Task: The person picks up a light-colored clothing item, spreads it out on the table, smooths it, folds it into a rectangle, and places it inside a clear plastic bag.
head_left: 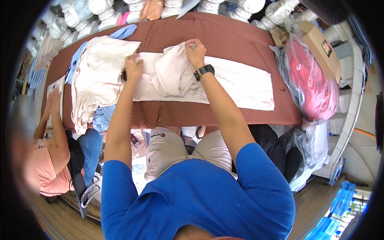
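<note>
A long cream garment [244, 82] lies stretched sideways over the brown-covered table, its straight hem at the right end. Toward its middle the cloth is bunched and folded over on itself. My right hand [195, 53], a dark watch on its wrist, pinches the far edge of the bunched part. At the garment's left end my left hand [134, 68] has its fingers closed on the cloth edge. Just beside it rests a crumpled heap of cream clothing [100, 66], with blue fabric [105, 118] showing from underneath. Which kind of garment I hold is unclear.
White balusters [104, 12] line the table's far side. At the right are a clear plastic bag of red cloth [306, 76] and an open cardboard box [320, 50]. A co-worker in pink [56, 160] sits at the left, hands on a flat item at the table edge.
</note>
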`<state>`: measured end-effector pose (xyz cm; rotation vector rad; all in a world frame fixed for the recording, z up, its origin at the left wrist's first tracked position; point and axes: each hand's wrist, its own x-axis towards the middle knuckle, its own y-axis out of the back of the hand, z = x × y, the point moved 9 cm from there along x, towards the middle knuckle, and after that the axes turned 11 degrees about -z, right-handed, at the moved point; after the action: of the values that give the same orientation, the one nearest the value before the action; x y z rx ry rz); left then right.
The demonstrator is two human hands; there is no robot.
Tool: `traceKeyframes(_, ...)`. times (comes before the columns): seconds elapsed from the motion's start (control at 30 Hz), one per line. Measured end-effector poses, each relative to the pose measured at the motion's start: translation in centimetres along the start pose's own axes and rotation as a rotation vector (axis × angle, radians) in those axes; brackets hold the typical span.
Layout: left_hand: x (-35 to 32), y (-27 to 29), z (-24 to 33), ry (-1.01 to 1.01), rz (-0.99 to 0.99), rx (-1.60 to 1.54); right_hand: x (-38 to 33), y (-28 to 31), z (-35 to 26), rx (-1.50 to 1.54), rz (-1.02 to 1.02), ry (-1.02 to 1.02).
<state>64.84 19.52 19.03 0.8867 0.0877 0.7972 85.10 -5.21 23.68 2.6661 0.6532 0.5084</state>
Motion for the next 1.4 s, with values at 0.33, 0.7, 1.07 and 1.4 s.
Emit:
traceKeyframes(0.33, -0.2, 0.7, 1.1, -0.068, -0.080, 0.007, -2.8, 25.0, 13.3, -0.391, 0.257, -0.050)
traceKeyframes(0.7, 0.3, -0.1, -0.6, -0.110, 0.004, 0.107, -4.8, 38.9, 20.4, -0.539, 0.194, -0.308)
traceKeyframes(1.07, 2.3, 0.7, -0.9, -0.082, -0.101, 0.007, -3.0, 39.4, 23.0, -0.652, 0.190, -0.303)
traceKeyframes(1.4, 1.7, 0.5, -0.9, 0.040, -0.284, -0.100, -3.3, 38.3, 22.8, -0.681, 0.259, -0.275)
